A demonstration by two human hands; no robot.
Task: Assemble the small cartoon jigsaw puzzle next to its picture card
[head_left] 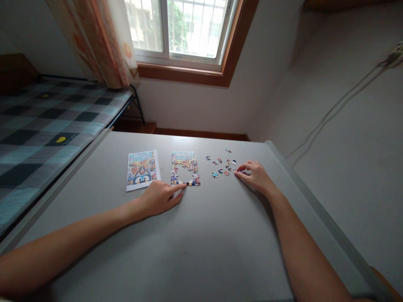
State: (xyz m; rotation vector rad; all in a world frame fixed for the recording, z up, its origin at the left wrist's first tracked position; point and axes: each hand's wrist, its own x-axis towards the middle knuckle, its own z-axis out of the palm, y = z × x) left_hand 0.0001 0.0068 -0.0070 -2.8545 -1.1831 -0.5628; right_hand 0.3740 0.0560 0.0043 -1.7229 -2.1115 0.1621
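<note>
A partly assembled jigsaw puzzle (176,162) lies flat on the table, with a gap in its lower middle. My left hand (160,196) rests at its bottom edge, index finger stretched out and touching the border; nothing is held in it. To the right of the puzzle, several loose puzzle pieces (219,161) are scattered. At their right side my right hand (254,175) has thumb and fingers closed round a puzzle piece (242,170) at the tabletop, mostly covered by the fingers. Left of the puzzle lies a printed reference picture (141,163), close to my left hand.
The grey table (189,243) has a raised edge (315,214) on the right. Beyond its left side stands a bed with a checked mattress (63,113). A window (189,33) and a curtain (94,37) are behind; a cable (333,109) hangs on the right wall.
</note>
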